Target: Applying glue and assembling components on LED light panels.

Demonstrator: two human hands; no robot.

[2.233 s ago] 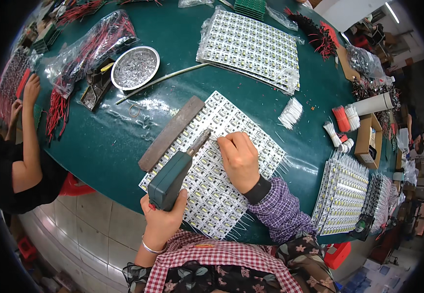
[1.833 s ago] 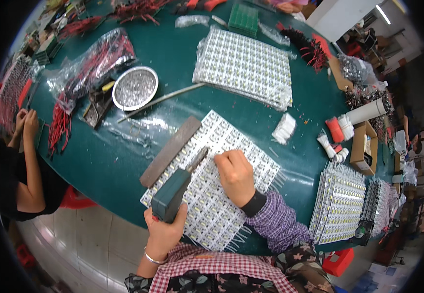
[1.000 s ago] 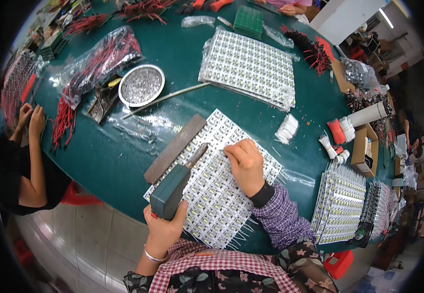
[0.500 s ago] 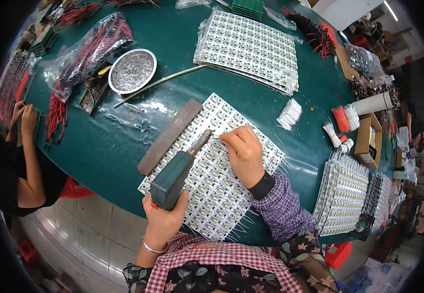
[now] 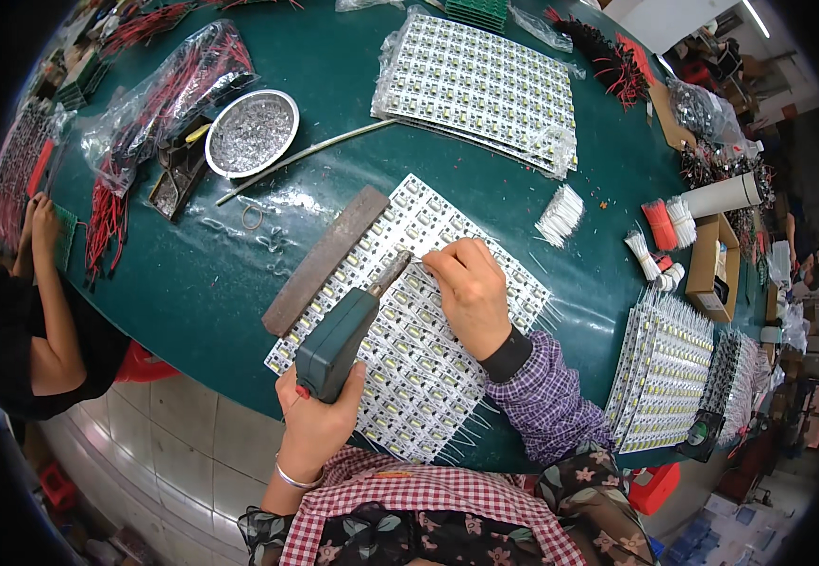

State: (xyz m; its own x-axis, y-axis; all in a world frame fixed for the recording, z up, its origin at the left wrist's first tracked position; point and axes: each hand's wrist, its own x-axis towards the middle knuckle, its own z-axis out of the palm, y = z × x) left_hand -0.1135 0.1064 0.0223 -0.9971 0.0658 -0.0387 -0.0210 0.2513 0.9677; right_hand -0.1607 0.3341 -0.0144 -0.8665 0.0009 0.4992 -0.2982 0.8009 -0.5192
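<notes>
My left hand (image 5: 320,410) is wrapped round the grip of a dark green soldering gun (image 5: 336,341). Its metal tip (image 5: 392,270) points up and right, low over a white panel of small circuit boards (image 5: 419,340) with yellowish LED chips. Just right of the tip, my right hand (image 5: 469,288) is closed in a pinch on a thin white wire (image 5: 417,260), its end close to the tip. Thin wires stick out along the panel's lower right edges. A brown metal bar (image 5: 326,259) lies along the panel's upper left edge.
Beyond lies a stack of LED panels (image 5: 476,85). A bowl of metallic scraps (image 5: 253,134) and a thin stick (image 5: 306,160) are at left. White wires (image 5: 560,215) lie right; wired panels (image 5: 660,373) stand nearer. A co-worker's hand (image 5: 43,229) works at far left.
The view has shifted very slightly. My two hands and the soldering gun keep almost the same place on the panel. At far left, the co-worker's hands have moved a little, beside a green piece.
</notes>
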